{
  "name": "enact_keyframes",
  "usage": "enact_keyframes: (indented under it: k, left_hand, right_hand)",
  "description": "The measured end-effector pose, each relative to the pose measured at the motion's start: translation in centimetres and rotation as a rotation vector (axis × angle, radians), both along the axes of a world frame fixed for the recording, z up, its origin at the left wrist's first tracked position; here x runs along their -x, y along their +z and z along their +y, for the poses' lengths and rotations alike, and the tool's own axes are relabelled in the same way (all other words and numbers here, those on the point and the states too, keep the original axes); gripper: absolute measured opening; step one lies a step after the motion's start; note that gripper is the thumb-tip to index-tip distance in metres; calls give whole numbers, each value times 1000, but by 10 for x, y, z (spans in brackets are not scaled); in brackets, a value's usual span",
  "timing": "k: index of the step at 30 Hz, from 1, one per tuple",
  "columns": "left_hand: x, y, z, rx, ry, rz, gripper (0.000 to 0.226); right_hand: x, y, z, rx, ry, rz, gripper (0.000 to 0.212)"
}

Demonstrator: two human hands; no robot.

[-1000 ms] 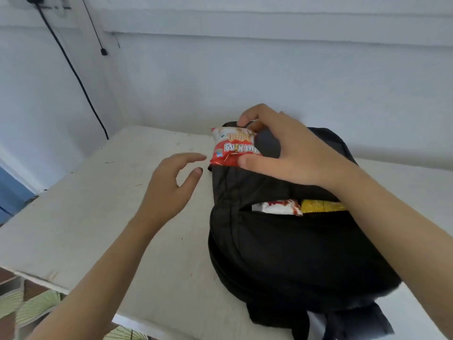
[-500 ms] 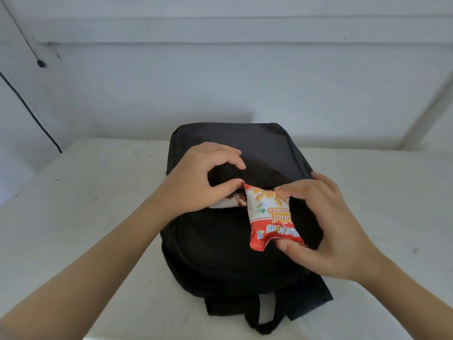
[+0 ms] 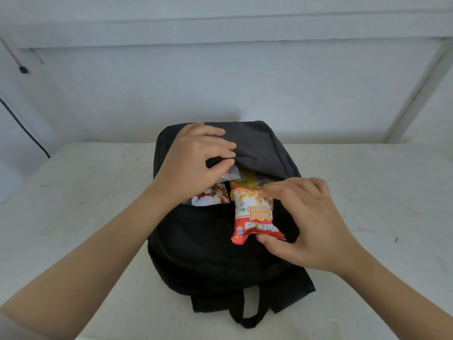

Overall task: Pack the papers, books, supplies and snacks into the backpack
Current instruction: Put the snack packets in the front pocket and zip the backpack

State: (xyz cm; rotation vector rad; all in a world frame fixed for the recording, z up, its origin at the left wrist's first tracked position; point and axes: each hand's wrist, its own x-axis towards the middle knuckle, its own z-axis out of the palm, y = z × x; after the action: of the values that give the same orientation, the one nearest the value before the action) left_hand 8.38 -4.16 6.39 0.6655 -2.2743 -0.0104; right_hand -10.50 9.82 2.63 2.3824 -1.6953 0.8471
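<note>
A: What is changed from half a second ago?

B: The pocket mouth of the black backpack [image 3: 220, 244] is seen pulled wider. The upper flap is lifted further by the left hand [image 3: 196, 160], so more is exposed inside: a white and red packet [image 3: 210, 197], a yellow packet [image 3: 247, 180] and a small silvery wrapper [image 3: 231, 174]. The red peanut packet [image 3: 255, 214] is held nearer the opening, its top edge at the mouth.

A: How are the hands set?

B: The left fingers are curled closed, with the flap's edge pinched between thumb and fingertips. The right hand [image 3: 311, 224] is partly closed on the peanut packet, which is gripped at its top by the fingertips and at its bottom corner by the thumb.

A: What are the materials like?

B: The backpack is soft matte fabric, rounded and slumped, laid flat with a strap loop [image 3: 247, 315] toward the viewer. The packets are glossy, crinkled and pillow-shaped.

A: How much room is there?

B: The white table [image 3: 73, 217], scuffed and matte, is left bare on both sides of the backpack. A pale wall [image 3: 220, 89] is met by the far edge just behind it.
</note>
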Motion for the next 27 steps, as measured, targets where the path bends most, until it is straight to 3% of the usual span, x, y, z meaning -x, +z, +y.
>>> enact_keyframes:
  k: [6, 27]
  left_hand:
    - [4, 4, -1, 54, -15, 135, 13]
    - [5, 0, -1, 12, -29, 176, 12]
  right_hand:
    - [-6, 1, -12, 87, -125, 140, 54]
    - [-12, -4, -20, 382, -322, 60, 33]
